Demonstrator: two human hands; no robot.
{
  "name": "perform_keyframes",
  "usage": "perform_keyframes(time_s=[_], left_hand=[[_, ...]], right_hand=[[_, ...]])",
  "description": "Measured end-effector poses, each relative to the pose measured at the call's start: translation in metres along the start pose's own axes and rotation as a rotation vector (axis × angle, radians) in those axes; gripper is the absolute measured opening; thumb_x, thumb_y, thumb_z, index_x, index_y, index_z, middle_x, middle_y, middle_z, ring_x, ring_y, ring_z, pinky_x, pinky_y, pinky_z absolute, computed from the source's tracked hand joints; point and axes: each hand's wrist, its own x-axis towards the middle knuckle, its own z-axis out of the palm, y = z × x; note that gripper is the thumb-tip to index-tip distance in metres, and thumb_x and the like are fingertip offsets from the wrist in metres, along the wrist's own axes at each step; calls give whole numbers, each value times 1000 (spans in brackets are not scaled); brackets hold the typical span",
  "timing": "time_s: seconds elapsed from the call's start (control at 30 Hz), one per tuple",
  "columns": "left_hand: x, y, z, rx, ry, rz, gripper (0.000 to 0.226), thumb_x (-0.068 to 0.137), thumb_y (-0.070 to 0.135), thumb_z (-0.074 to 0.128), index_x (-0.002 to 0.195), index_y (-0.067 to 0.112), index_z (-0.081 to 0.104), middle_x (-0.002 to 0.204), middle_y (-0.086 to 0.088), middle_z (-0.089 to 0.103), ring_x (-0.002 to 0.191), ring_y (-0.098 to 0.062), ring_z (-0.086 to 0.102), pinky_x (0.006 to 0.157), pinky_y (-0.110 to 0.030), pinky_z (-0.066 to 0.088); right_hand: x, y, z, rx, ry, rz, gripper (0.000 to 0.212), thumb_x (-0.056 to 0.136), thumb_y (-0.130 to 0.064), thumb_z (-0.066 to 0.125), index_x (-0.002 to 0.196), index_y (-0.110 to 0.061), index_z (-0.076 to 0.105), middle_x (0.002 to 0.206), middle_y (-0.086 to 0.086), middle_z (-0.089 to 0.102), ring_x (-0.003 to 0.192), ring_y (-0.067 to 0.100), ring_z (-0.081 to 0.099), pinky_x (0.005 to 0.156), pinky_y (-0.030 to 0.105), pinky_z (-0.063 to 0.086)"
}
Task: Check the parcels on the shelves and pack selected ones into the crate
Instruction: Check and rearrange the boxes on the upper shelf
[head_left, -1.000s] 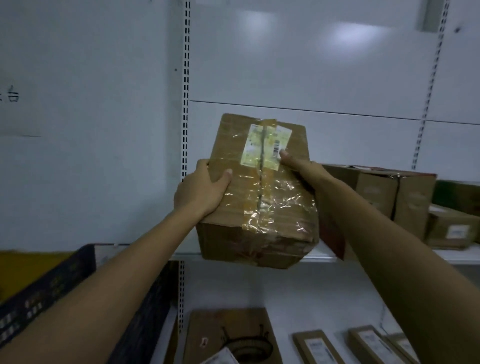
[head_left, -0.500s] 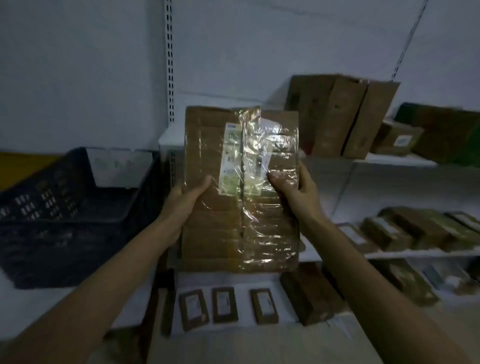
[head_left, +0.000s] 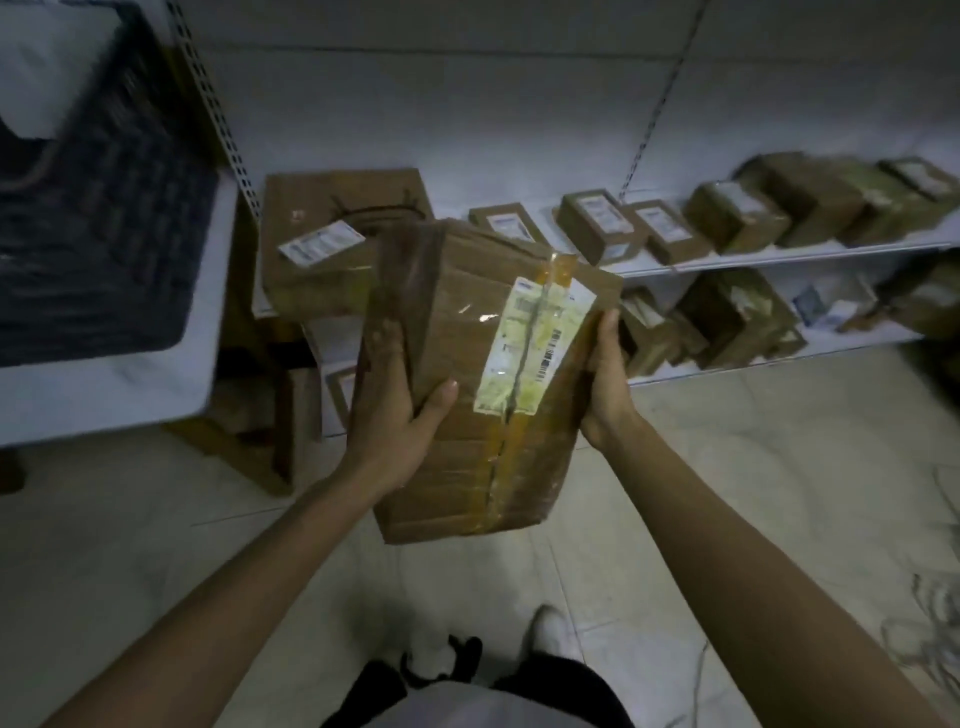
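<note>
I hold a brown taped cardboard parcel (head_left: 467, 415) in front of me above the floor, its pale yellow shipping label (head_left: 535, 348) facing up. My left hand (head_left: 395, 410) grips its left side, thumb lying across the top face. My right hand (head_left: 605, 379) clasps the right edge, fingers hidden behind the box. The dark plastic crate (head_left: 98, 208) stands at the upper left on a white table, apart from the parcel.
The white table (head_left: 119, 384) under the crate reaches toward me at left. A large carton (head_left: 332, 234) stands behind the held parcel. Lower shelves (head_left: 779, 254) to the right carry several small labelled parcels. Pale floor tiles and my shoes (head_left: 550, 634) lie below.
The parcel has come down from the upper shelf to waist height and tilted flat. My view has dropped toward the floor and lower shelves. Both hands keep their hold.
</note>
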Motion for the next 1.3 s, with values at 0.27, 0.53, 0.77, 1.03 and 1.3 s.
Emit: perform_keyframes(time_s=[0.27, 0.53, 0.77, 1.03, 1.3], left_hand=[[-7, 102, 129, 691, -66, 561, 101, 82, 70, 36, 150, 8, -5, 159, -14, -8, 147, -26, -11, 117, -51, -4], [10, 143, 186, 870, 53, 592, 87, 89, 56, 42, 150, 6, 6, 159, -15, 7, 147, -30, 3, 116, -57, 9], [32, 139, 153, 604, 32, 195, 91, 86, 66, 39, 140, 40, -29, 153, 4, -31, 145, -37, -6, 109, -61, 22], [37, 107, 100, 202, 118, 72, 79, 91, 29, 56, 151, 32, 4, 135, 16, 43, 115, -1, 49, 95, -31, 45], [29, 79, 114, 139, 19, 52, 69, 95, 26, 51, 143, 51, 9, 139, 8, 50, 124, -8, 51, 101, -42, 47]], right_hand=[[51, 2, -107, 221, 259, 72, 100, 69, -90, 24, 135, -21, 53, 130, 12, 60, 120, 32, 56, 103, 49, 42], [93, -14, -152, 327, 155, -30, 114, 53, -91, 51, 141, -19, 47, 141, 12, 50, 125, 28, 53, 105, 44, 41], [82, -78, -177, 222, -303, 184, 78, 70, -75, 50, 124, -21, 62, 126, 11, 63, 116, 32, 59, 98, 58, 43], [55, -82, -165, -30, -364, -127, 54, 77, -52, 69, 121, -24, 57, 109, 0, 69, 102, 19, 66, 80, 31, 54], [40, -73, -155, 109, -144, -74, 39, 105, -38, 26, 81, -23, 52, 68, -9, 65, 66, 5, 63, 64, 23, 53]])
